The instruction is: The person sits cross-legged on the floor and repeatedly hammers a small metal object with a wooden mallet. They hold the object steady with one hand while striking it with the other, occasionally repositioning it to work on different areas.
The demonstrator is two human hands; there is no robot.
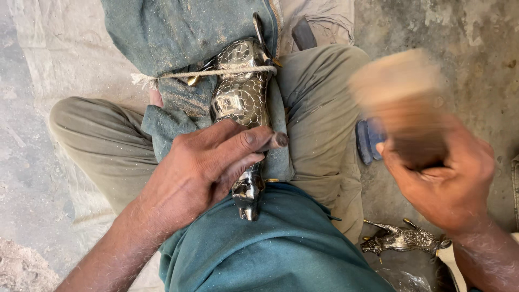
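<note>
Sitting cross-legged on a dusty concrete floor (481, 38), a person in khaki trousers (319, 108) works with a teal cloth (178, 30) bunched over the lap. On that cloth lies a shiny metal animal figurine (241, 92), its surface chased with a scale pattern, lashed down by a pale cord (216, 73) that crosses it just beyond the fingertips. The left hand (203, 162) presses down on the figurine's lower half; its fingers are closed around a short punch (278, 140) — only the blunt end shows, poking out past the index finger. The right hand (446, 176) is clenched on the handle of a wooden mallet (403, 97), whose pale head sits above the knuckles, blurred by motion and well apart from the punch. Below the right wrist a second metal figurine (400, 239) lies on the floor. Left of the right fingers, a small blue object (369, 138) rests beside the knee — I cannot tell what it is.
</note>
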